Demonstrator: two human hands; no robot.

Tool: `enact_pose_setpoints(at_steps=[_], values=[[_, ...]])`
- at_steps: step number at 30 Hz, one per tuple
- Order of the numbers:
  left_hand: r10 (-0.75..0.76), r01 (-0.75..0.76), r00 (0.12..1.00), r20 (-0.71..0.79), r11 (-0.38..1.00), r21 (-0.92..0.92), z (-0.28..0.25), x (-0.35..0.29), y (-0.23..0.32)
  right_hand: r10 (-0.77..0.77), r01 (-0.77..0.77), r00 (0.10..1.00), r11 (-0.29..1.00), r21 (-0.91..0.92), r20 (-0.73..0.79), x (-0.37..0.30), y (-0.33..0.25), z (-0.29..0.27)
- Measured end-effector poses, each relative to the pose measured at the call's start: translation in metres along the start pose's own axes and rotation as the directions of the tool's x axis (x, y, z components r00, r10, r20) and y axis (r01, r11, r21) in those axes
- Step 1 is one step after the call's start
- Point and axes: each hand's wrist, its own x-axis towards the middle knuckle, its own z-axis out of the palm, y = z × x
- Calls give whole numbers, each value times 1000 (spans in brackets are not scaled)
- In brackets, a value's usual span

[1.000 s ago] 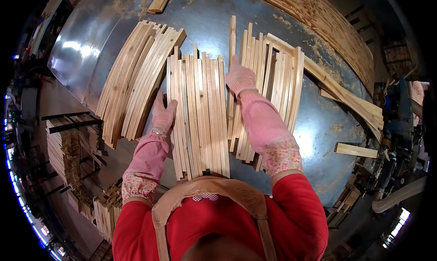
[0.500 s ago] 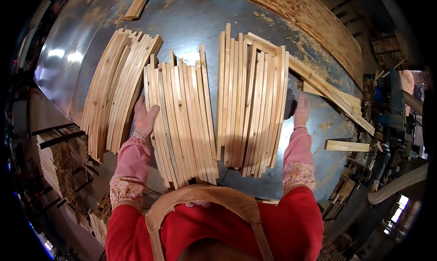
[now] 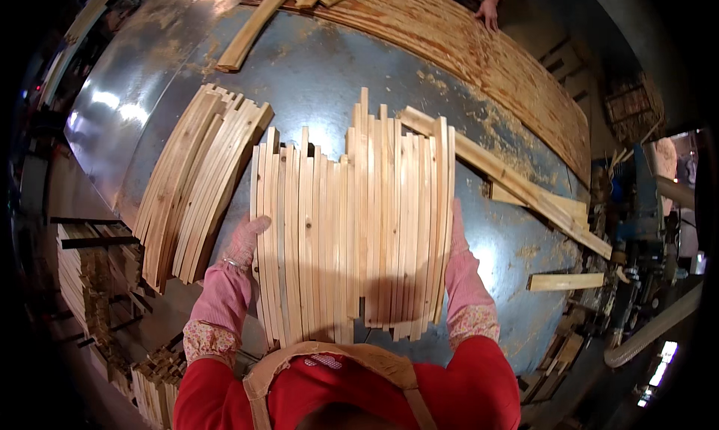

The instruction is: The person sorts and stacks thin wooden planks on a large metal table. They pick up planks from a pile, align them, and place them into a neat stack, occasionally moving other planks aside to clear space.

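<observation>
Many light wooden strips point(image 3: 322, 235) lie side by side in one wide row in front of me, their far ends uneven. My left hand point(image 3: 243, 239), in a pink glove, presses along the row's left edge, thumb over the outermost strip and its other fingers partly hidden. Against the right edge, my right hand point(image 3: 457, 234) lies flat with its fingers stretched forward. The row is squeezed between both hands, and neither wraps round a single strip. Left of my left hand rests a separate stack of wooden strips point(image 3: 202, 183).
The metal table point(image 3: 329, 67) carries patches of sawdust. A long slat point(image 3: 524, 186) runs diagonally at right, near a short board point(image 3: 567, 282). A wooden panel point(image 3: 449, 52) lies at the far side, where another person's hand point(image 3: 488, 14) rests. Machinery with a hose point(image 3: 651, 329) stands right.
My right hand has moved left, pushing the right group of strips against the left group. The gap between them is closed. The view has shifted, and another person's hand now shows.
</observation>
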Motion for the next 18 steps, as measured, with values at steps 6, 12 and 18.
enact_pose_setpoints(at_steps=[6, 12, 18], values=[[258, -217, 956, 144, 944, -247, -2, -35, 35, -199, 198, 977, 980, 21, 83, -57, -31, 33], [533, -445, 826, 186, 817, -366, -15, -65, 125, -534, 541, 754, 835, 100, 382, -92, -98, 38], [830, -743, 455, 323, 553, -376, -49, -63, 235, -792, 771, 531, 599, 217, 301, -117, -188, 22]])
